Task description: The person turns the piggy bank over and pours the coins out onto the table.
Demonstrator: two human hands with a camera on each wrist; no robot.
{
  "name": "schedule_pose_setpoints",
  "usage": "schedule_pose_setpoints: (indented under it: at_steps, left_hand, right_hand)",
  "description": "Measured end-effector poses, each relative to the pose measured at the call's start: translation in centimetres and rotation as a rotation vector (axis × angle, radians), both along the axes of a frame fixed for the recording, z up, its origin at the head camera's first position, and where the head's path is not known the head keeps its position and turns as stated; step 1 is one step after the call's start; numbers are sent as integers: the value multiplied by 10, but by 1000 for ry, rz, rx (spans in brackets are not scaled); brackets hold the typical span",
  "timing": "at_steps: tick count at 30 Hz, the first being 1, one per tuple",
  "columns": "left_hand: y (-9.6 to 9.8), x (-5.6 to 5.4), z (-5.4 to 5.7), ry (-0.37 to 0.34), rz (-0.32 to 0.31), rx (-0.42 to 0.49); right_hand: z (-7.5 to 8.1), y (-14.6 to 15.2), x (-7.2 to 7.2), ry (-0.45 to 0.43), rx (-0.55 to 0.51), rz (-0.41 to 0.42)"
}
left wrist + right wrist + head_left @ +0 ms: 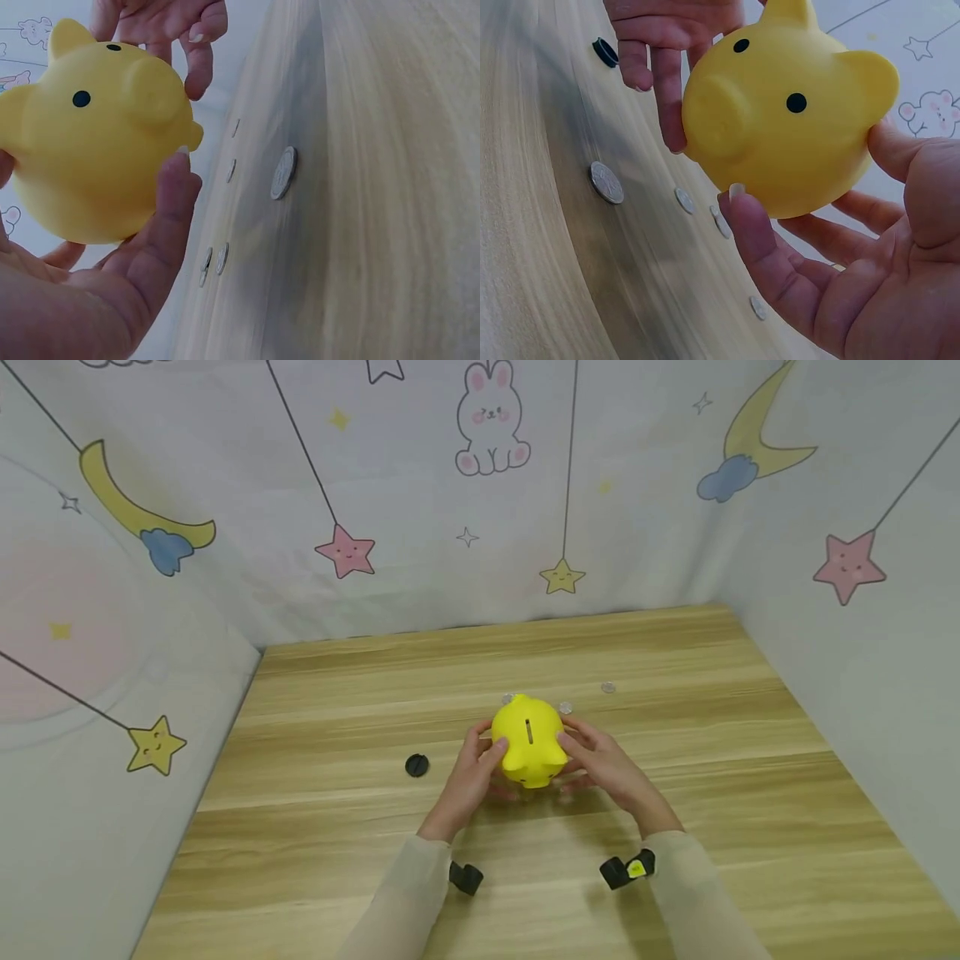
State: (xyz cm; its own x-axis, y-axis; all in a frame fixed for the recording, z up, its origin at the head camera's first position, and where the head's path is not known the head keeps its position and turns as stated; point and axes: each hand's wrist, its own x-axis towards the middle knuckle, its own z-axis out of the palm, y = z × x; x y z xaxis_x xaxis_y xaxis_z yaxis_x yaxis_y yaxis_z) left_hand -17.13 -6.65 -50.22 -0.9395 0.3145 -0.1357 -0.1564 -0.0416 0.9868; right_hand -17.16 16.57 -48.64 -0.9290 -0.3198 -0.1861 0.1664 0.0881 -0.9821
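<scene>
Both hands hold a yellow piggy bank (517,722) above the wooden table, its snout facing the person and its coin slot on top. My left hand (472,772) grips one side, thumb near an ear. On the opposite side my right hand (609,768) grips it the same way. The wrist views show the bank's black eyes and snout close up, fingers curled around its sides. Beneath it lies a silver coin (283,173), which the bank and hands hide in the head view. The bank's underside cannot be seen.
A round black cap (417,766) lies on the table left of the left hand. Behind the bank are several coins, among them one coin (608,687) farther right. White cloth walls (420,585) with cartoon prints enclose the table's back and sides.
</scene>
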Motion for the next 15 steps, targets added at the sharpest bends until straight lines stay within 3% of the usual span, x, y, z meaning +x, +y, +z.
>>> schedule_pose_setpoints:
  at_steps: [11,15]
  left_hand:
    - [2,2,-3,62,-38,84]
    - [1,3,-6,34,-43,59]
  right_hand:
    - [8,6,2,83,87,35]
    - [5,4,3,25,67,28]
